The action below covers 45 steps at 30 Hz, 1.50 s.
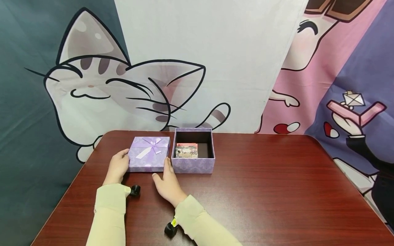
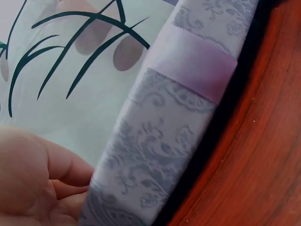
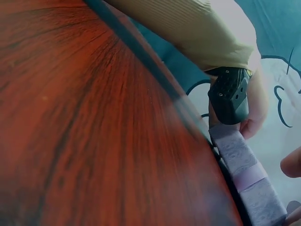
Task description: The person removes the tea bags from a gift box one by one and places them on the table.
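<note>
On the reddish-brown table (image 1: 277, 188), near its back edge and left of centre: a pale purple lid (image 1: 156, 160) with a ribbon bow (image 1: 153, 146) on top, set between two hands. Just to the right of it, an uncovered box (image 1: 193, 166) in matching purple, dark inside, with a small printed packet (image 1: 186, 151) toward the left wall. Behind, a cloth backdrop (image 1: 246, 68) with a drawn cat.

At the lid's left side, the left hand (image 1: 117, 166), with fingers against the wall. Cannot tell from these angles whether pinching the lid or merely pressing on it. At the right side, by the narrow gap between lid and box, the right hand (image 1: 167, 186), with fingers fairly straight along the lid's edge, thumb spread away toward the near side, nothing clasped.

Looks like handling the lid beside its box, judging by contact from both sides. Seems to call next for even pressure from left and right, so as to keep the lid level, and for care with the right fingers, close as they are to the box wall.
</note>
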Tool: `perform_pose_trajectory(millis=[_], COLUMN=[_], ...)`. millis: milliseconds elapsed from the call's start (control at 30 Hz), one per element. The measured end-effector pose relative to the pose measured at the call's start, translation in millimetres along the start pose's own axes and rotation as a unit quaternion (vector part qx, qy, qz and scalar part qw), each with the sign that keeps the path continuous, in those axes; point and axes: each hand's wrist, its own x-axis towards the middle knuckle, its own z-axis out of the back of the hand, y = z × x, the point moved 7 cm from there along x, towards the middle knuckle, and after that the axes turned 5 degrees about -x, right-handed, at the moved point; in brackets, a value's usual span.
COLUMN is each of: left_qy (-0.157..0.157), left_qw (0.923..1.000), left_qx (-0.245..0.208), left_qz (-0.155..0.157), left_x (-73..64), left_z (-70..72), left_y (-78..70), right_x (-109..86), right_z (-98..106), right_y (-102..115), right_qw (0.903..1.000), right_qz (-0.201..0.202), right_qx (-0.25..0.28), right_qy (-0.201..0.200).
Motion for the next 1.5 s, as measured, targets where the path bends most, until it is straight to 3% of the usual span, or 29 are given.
perform_pose_trajectory(millis=[233, 500, 600, 767, 933, 1100, 1267, 1433, 1500], left_qy=[0.002, -0.002, -0.016, -0.053, -0.087, -0.072, -0.024, 0.021, 0.037], left_qw=[0.9999, 0.9994, 0.9984, 0.9915, 0.9690, 0.9376, 0.9097, 0.8878, 0.8828], left_qx=[0.011, 0.023, 0.021, 0.025, 0.045, 0.090, 0.146, 0.192, 0.211], left_qz=[-0.007, -0.027, -0.049, -0.116, -0.227, -0.328, -0.388, -0.418, -0.418], left_x=[2.0, -0.3, -3.3, -12.6, -27.0, -42.7, -53.8, -62.0, -63.6], left_z=[-2.5, -2.5, -0.1, 3.3, -2.5, -20.0, -45.5, -70.6, -78.9], left_y=[2.2, -6.6, -15.2, -38.4, -68.7, -95.0, -110.7, -116.8, -116.0], right_x=[-2.9, -9.6, -13.4, -17.9, -19.5, -14.4, -6.6, 1.0, 3.6], right_z=[0.1, 15.0, 27.0, 55.5, 89.3, 120.7, 148.2, 167.2, 171.0], right_y=[4.5, 28.9, 43.8, 66.7, 77.6, 71.6, 57.3, 40.2, 33.6], right_qw=[0.9991, 0.9930, 0.9893, 0.9843, 0.9626, 0.9480, 0.9494, 0.9542, 0.9571], right_qz=[0.015, 0.055, 0.090, 0.157, 0.227, 0.244, 0.204, 0.163, 0.149], right_qx=[-0.039, -0.100, -0.113, -0.072, -0.072, -0.070, -0.074, -0.083, -0.079], right_qy=[0.010, 0.033, 0.020, -0.036, -0.129, -0.192, -0.226, -0.237, -0.236])
